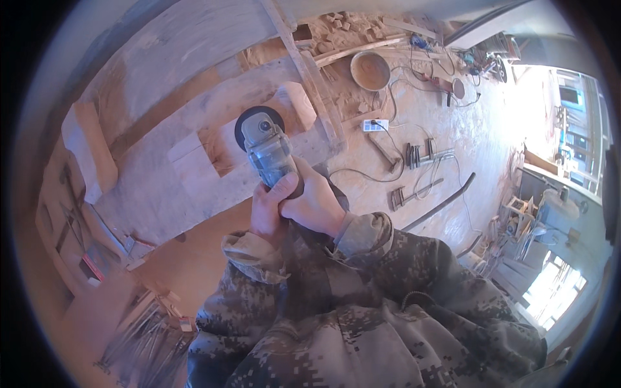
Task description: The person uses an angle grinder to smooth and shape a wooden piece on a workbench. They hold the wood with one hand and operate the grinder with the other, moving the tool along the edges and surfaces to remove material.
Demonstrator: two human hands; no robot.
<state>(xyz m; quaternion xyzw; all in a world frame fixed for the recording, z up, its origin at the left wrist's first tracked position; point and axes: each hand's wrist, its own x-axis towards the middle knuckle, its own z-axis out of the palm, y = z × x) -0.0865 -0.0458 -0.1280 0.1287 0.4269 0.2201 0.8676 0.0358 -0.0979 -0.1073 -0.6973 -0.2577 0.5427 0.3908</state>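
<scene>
Both hands grip a grey angle grinder (266,150) by its body. My left hand (266,213) wraps the rear of the tool from the left, and my right hand (315,204) clasps it from the right, fingers overlapping. The dark round disc (244,119) at the tool's front rests against a large dusty wooden workpiece (194,161), close to a rounded carved lump (297,103) on it. Camouflage sleeves cover both forearms.
Sawdust covers the floor. A round pan (370,70), a white power strip (375,125) with cables, a hammer (386,154), clamps (420,155) and a curved bar (446,202) lie to the right. Wood offcuts (346,26) are piled behind. Tools (149,336) lie at lower left.
</scene>
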